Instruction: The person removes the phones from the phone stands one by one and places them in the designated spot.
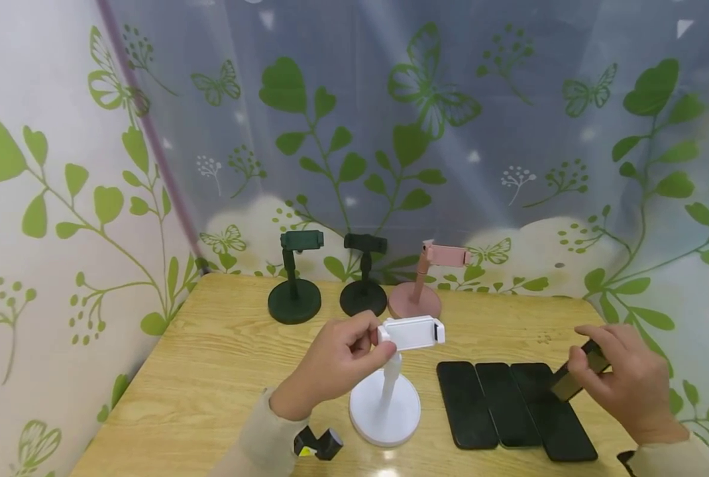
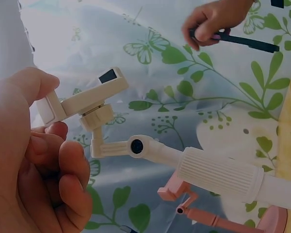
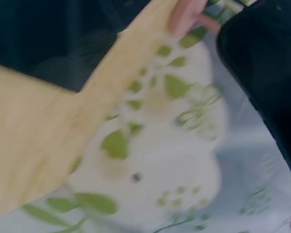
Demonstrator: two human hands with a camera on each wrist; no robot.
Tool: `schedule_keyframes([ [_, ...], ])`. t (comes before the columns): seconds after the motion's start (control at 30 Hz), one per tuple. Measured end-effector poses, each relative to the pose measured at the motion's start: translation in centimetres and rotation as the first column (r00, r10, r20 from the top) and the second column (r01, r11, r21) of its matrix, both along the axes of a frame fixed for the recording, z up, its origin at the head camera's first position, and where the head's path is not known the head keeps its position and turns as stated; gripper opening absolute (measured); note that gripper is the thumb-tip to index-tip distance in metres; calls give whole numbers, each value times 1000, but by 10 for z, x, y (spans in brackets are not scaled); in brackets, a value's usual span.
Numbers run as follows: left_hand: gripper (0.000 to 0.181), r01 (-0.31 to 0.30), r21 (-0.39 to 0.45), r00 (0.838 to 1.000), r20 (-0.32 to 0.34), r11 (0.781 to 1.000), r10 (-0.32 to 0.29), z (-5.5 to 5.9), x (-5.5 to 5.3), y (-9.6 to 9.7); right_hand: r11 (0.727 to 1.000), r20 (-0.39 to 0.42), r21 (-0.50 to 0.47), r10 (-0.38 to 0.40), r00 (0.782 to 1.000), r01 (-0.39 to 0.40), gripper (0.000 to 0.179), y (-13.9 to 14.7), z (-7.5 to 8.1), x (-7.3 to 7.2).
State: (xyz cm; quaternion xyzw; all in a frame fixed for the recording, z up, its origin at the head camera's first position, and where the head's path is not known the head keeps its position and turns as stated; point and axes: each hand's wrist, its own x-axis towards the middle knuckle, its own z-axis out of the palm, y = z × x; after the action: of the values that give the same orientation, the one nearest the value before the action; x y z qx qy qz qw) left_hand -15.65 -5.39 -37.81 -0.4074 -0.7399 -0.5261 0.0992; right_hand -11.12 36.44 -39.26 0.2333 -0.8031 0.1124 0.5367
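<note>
A white phone stand (image 1: 384,407) with a round base stands in front of me. My left hand (image 1: 336,361) pinches the left end of its phone clamp (image 1: 411,333) between thumb and fingers. In the left wrist view, the clamp (image 2: 94,99) is tilted on its jointed arm, with no phone in it. To the right, my right hand (image 1: 629,384) grips a dark smartphone (image 1: 581,371) by its edges, raised over the rightmost phone on the table. That smartphone (image 3: 269,73) also fills the right side of the right wrist view.
Three black phones (image 1: 509,404) lie side by side right of the white stand. Behind it stand a dark green stand (image 1: 295,301), a black stand (image 1: 363,298) and a pink stand (image 1: 417,301). A small black object (image 1: 319,442) is below my left wrist. A leaf-patterned curtain (image 1: 354,132) backs the wooden table.
</note>
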Motion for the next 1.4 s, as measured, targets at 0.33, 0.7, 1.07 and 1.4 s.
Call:
schedule_keyframes([
  [0.33, 18, -2, -7, 1000, 6, 1000, 2, -2, 0, -1, 957, 267, 248, -213, 940, 147, 47, 69, -27, -9],
  [0.7, 18, 0, -9, 1000, 9, 1000, 0, -2, -1, -2, 905, 602, 379, -400, 692, 193, 13, 103, -49, -17],
  [1.07, 19, 8, -8, 1000, 1, 1000, -8, -3, -1, -2, 923, 833, 380, -371, 410, 63, 16, 111, -72, -34],
  [1.4, 20, -9, -30, 1000, 21, 1000, 9, 0, -1, -2, 923, 879, 383, -376, 292, 33, 29, 117, -92, -48],
])
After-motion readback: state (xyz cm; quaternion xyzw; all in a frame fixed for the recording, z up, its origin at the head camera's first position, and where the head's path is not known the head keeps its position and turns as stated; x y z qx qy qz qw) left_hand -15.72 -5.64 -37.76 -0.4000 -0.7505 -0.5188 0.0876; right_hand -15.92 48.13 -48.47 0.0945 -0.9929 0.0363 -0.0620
